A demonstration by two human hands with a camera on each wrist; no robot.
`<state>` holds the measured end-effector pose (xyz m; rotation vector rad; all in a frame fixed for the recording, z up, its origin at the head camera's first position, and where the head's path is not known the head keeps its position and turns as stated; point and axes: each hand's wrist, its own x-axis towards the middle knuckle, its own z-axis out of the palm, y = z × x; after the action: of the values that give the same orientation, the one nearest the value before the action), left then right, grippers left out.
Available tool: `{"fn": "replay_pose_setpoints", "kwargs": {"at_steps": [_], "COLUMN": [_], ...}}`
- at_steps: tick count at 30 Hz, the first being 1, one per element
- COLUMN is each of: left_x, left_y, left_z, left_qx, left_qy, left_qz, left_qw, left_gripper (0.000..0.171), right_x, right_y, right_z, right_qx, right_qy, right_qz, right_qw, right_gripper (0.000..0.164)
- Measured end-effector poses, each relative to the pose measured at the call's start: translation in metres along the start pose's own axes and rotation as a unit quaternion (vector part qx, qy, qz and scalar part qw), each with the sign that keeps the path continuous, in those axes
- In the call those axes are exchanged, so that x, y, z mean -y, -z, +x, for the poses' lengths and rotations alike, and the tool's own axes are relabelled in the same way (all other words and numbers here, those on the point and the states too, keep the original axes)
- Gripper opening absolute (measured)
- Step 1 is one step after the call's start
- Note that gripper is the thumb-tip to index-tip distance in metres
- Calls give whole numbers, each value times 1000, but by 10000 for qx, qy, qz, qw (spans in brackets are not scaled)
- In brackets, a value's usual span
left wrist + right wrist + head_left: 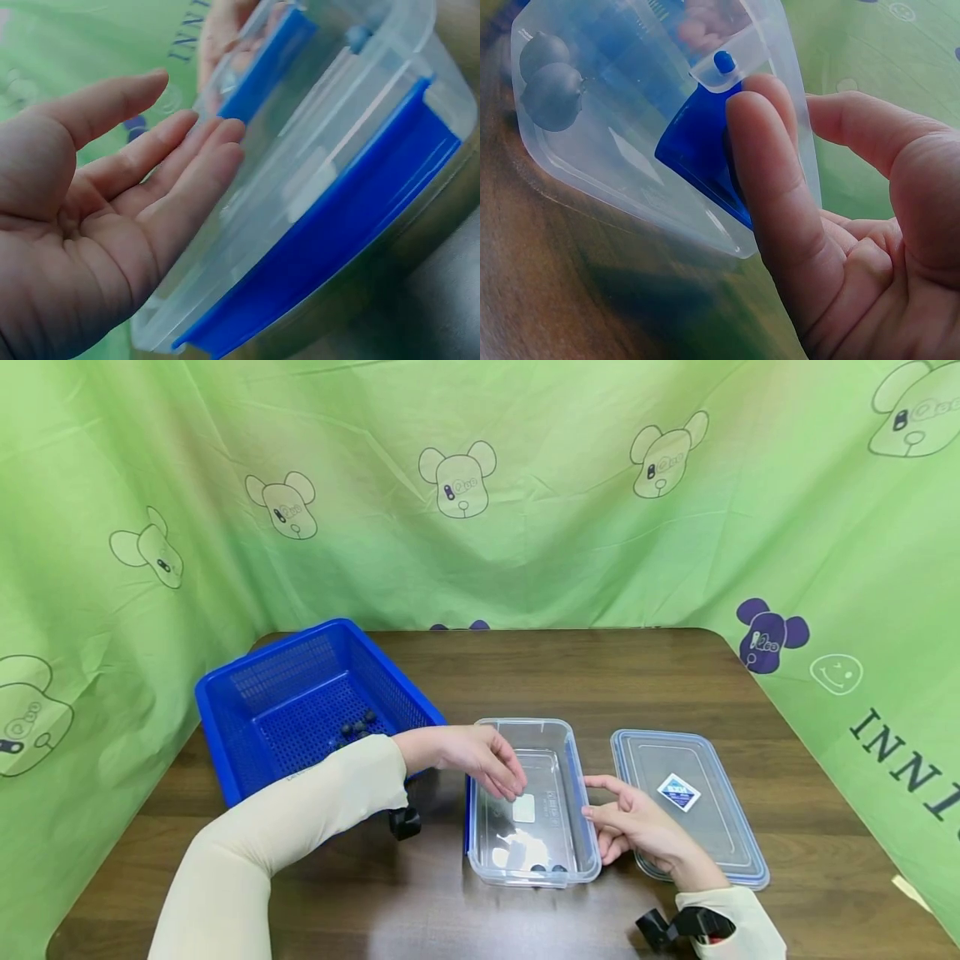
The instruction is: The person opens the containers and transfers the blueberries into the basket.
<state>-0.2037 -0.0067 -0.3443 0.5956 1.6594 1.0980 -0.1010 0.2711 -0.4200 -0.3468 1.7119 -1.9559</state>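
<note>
A clear plastic container (522,733) with blue side latches stands uncovered on the table. Two blueberries (551,97) lie in its near end. My left hand (483,762) hovers over the container's left side, fingers loosely bent with nothing between them; its bare palm shows in the left wrist view. At the container's right wall, my right hand (637,825) touches the side with its fingertips. In the right wrist view, its fingers (769,172) lie against the blue latch (697,142) there.
To the left, a blue plastic basket (217,727) contains several blueberries (358,727), partly hidden by the left sleeve. A clear lid (720,810) with a blue edge and a sticker lies right of the container, partly behind the right hand. Green curtain (555,543) surrounds the wooden table (525,668).
</note>
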Motion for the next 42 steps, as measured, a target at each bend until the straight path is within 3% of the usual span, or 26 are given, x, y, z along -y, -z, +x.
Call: {"fn": "replay_pose_setpoints", "kwargs": {"at_steps": [4, 8, 17, 22, 29, 42], "left_x": [1, 0, 4, 7, 7, 14], "left_y": [-12, -22, -42, -50, -60, -67], "left_z": [10, 19, 35, 38, 41, 47], "left_qx": [411, 617, 1047, 1328, 1294, 1329], "left_qy": [451, 774, 1089, 1171, 1338, 1289], "left_qz": [171, 375, 999, 1125, 1046, 1029], "left_qw": [9980, 9944, 9835, 9778, 9769, 9773], "left_gripper": [26, 24, 18, 18, 12, 17], "right_x": [0, 0, 1, 0, 1, 2], "right_y": [0, 0, 0, 0, 1, 0], "right_z": [0, 0, 0, 0, -1, -1], "right_qx": [9, 17, 21, 12, 28, 29], "right_qy": [-12, -23, -29, -27, 6, -15], "right_qz": [12, 24, 67, 45, 82, 69], "right_qw": [10000, 10000, 10000, 10000, 10000, 10000], "right_gripper": [66, 66, 66, 67, 67, 67]}}
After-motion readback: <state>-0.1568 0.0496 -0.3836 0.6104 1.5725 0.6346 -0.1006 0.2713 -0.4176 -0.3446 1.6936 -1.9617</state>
